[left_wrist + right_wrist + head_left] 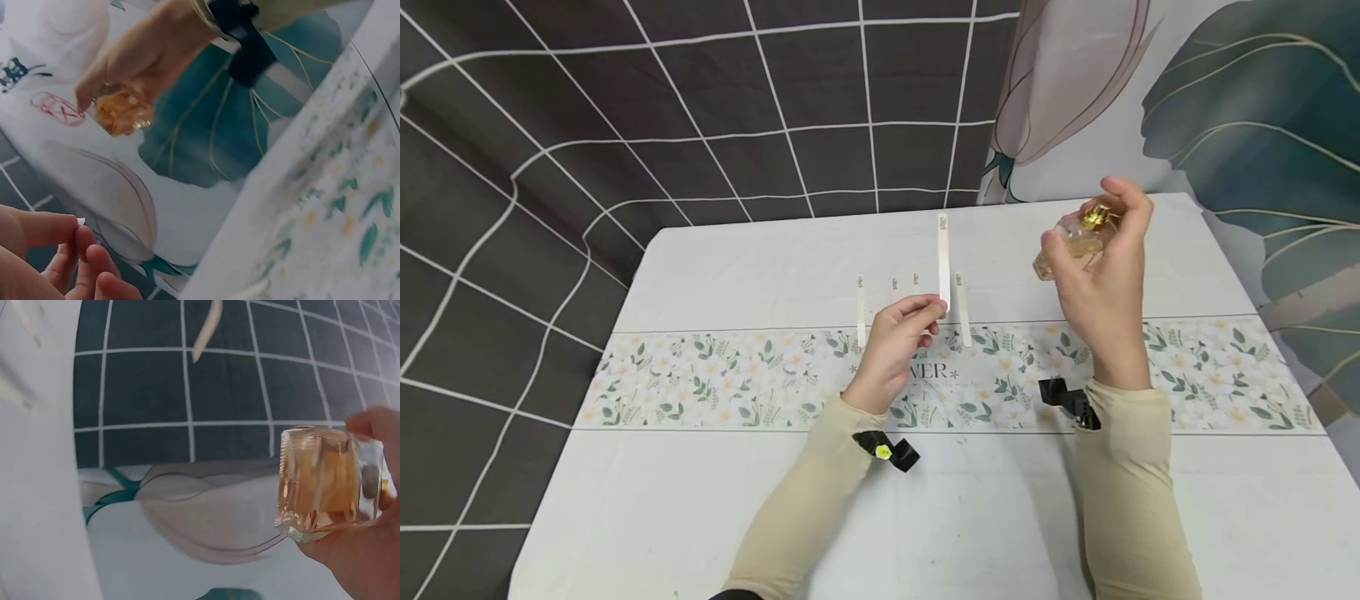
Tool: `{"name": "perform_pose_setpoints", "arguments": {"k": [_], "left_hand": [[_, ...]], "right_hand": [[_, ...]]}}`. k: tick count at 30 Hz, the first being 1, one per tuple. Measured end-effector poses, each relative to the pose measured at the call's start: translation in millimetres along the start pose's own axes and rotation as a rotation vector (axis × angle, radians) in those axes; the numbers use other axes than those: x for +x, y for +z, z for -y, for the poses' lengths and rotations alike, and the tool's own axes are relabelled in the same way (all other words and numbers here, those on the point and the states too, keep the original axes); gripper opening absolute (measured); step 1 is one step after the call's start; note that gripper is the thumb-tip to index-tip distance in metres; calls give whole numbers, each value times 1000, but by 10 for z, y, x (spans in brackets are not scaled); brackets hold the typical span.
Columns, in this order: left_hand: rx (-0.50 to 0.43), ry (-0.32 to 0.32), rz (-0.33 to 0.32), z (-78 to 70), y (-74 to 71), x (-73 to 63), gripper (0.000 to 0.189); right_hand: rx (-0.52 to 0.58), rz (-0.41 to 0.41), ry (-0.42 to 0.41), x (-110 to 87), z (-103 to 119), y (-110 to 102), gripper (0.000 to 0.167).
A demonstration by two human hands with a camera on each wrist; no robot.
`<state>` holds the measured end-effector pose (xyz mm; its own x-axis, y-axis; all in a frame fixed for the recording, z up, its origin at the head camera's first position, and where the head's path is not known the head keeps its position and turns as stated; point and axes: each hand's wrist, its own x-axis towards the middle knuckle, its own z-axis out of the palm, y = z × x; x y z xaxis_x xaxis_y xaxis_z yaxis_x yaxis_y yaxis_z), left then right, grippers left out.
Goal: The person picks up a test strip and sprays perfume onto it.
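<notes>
My left hand (887, 354) pinches the lower end of a white perfume test strip (943, 254) between thumb and fingers, and the strip points up toward the back of the table. Small dark print marks its top. In the left wrist view only a bit of the strip (81, 221) shows at the fingertips. To the right, my right hand (1108, 308) grips a clear faceted perfume bottle (1078, 242) with a gold neck, raised and tilted. Amber liquid fills part of the bottle (319, 481), whose base faces the right wrist camera. The two hands are well apart.
More test strips lie around the left hand: one at left (861, 312), one at right (963, 312), others partly hidden behind the hand. A floral printed band (700, 379) crosses the white table (662, 508). Grid-patterned cloth (820, 83) hangs behind, with a flowered curtain (1247, 100) at right.
</notes>
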<state>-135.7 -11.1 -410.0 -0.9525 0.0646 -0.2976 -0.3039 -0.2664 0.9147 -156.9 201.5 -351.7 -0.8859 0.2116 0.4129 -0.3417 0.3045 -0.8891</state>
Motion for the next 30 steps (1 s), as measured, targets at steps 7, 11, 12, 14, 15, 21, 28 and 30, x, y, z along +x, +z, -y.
{"name": "perform_pose_setpoints", "arguments": {"k": [7, 11, 12, 14, 15, 21, 28, 30], "left_hand": [[129, -87, 11, 218, -78, 157, 17], [211, -107, 31, 289, -120, 205, 17], [232, -106, 36, 302, -128, 213, 16], [270, -102, 46, 321, -141, 227, 16], [286, -101, 51, 332, -145, 235, 16], [294, -125, 61, 391, -183, 276, 16], [295, -165, 75, 440, -197, 305, 16], [300, -168, 74, 450, -203, 307, 16]], "right_hand": [[-29, 171, 63, 65, -352, -76, 75], [-98, 302, 144, 78, -589, -101, 67], [-105, 332, 166, 76, -644, -105, 64], [-122, 393, 204, 66, -746, -116, 56], [-129, 422, 223, 56, -792, -122, 51], [-147, 564, 311, 20, -983, -139, 30], [-167, 609, 297, 18, -1131, -120, 29], [-153, 607, 303, 11, -1144, -123, 29]]}}
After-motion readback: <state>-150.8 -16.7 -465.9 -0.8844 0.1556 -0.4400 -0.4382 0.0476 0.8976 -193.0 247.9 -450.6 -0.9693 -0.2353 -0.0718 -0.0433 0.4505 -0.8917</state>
